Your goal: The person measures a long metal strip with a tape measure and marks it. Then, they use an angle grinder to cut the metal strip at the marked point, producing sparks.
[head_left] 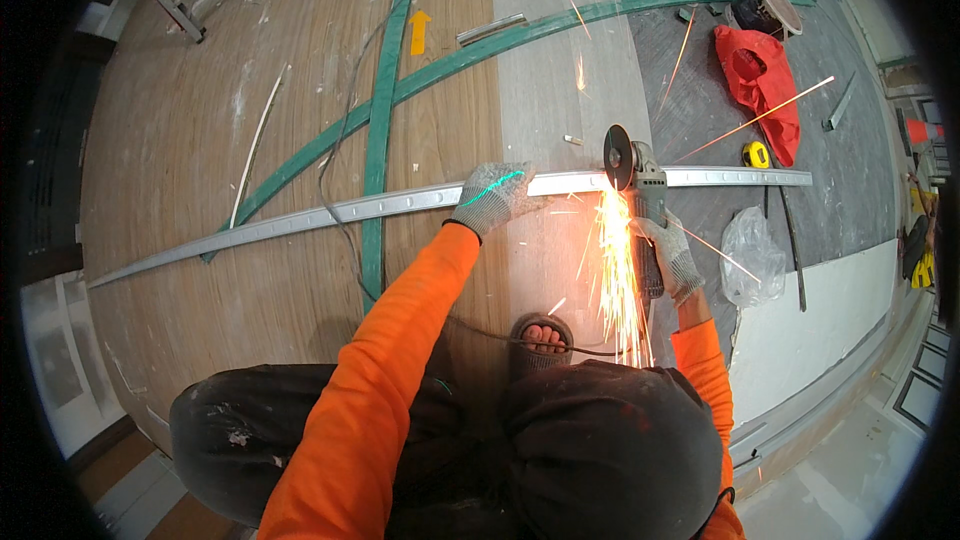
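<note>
Lying under both hands (493,196): metal rail (390,204).

Light: bright, even, overhead | Glare: sparks (618,270) blown out white-yellow | Shadows: soft, short | Focus: centre sharp, spark trails streaked | Distortion: strong fisheye bending, black vignette at rim

A long grey metal strip (400,202) with holes lies across the middle of the frame; the angle grinder (638,190) cuts it, throwing sparks.
</note>
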The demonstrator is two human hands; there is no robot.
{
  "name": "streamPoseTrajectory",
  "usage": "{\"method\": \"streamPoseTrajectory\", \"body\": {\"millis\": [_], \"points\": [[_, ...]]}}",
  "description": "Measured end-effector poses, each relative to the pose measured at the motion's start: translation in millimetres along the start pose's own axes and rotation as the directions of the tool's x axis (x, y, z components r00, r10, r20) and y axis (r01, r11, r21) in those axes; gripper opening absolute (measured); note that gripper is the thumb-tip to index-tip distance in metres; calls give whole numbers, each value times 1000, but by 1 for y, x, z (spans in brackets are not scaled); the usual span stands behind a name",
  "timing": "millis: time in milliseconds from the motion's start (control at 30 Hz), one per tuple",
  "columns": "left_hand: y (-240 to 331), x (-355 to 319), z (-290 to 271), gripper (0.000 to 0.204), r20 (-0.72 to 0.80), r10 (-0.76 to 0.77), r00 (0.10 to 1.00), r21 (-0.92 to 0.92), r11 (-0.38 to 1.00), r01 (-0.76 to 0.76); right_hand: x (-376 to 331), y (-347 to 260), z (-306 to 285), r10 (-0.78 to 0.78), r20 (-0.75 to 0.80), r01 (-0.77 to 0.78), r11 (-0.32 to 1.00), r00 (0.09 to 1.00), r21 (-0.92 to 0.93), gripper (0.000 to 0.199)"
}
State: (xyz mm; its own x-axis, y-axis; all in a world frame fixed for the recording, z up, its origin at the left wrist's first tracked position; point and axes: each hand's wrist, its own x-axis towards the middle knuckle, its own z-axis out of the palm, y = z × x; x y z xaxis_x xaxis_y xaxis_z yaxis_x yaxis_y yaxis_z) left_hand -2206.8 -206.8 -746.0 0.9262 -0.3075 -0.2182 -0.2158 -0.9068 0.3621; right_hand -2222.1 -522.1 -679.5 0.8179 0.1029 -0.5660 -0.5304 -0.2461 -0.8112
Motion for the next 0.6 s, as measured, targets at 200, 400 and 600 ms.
{"method": "streamPoseTrajectory", "body": {"millis": [200,400,600], "points": [[0,-4,-4,62,-3,13,1000,10,1000,-13,-8,-2,2,-7,39,4,998,999,67,53],[2,-3,-5,63,-26,21,999,-20,1000,-21,0,12,-3,-46,19,45,998,999,54,50],[3,-4,-8,62,10,-2,1000,-40,999,3,-1,7,-1,-1,7,1,1000,1000,13,49]]}}
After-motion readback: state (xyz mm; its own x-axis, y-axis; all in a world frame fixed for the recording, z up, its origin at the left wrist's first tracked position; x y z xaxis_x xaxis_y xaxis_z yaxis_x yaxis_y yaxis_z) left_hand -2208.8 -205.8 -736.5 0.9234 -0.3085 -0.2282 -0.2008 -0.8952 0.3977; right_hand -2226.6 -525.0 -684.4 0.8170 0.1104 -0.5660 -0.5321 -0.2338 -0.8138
